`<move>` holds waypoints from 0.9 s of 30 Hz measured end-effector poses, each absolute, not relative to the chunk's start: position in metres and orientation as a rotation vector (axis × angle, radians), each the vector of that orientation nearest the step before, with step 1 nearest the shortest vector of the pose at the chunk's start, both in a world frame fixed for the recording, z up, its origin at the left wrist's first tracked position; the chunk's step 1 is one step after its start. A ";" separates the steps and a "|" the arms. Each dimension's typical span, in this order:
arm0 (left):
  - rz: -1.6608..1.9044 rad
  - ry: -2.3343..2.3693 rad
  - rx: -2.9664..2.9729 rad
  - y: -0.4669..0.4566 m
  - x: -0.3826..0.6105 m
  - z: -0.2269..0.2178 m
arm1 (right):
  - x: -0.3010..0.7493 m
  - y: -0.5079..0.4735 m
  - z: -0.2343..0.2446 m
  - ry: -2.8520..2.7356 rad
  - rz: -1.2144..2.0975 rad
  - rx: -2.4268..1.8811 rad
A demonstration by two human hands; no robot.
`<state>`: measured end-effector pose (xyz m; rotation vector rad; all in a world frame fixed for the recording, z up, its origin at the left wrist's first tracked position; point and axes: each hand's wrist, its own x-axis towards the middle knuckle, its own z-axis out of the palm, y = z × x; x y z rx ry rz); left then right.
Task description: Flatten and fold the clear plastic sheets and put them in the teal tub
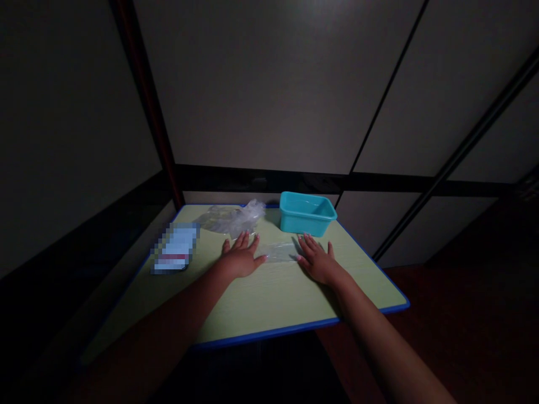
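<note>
I see left hand (241, 260) and right hand (318, 262) palm-down, fingers spread, at either end of plastic (281, 252): clear, flat, faintly shiny.

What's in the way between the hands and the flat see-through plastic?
Nothing visible. The left hand and right hand lie at either end of the flat plastic. The turquoise tub and crumpled plastic sit farther back.

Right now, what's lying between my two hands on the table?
A flat clear plastic piece lies between your left hand and right hand, in the head view.
</note>
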<state>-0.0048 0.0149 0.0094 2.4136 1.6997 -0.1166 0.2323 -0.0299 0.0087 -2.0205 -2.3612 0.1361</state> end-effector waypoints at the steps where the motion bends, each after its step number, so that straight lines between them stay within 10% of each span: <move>1: -0.097 1.714 2.439 0.013 -0.004 0.011 | 0.227 -0.032 0.010 -2.399 0.098 -1.977; 27: -0.113 1.766 2.443 0.031 -0.014 -0.001 | 0.187 -0.015 0.019 -2.540 0.450 -1.815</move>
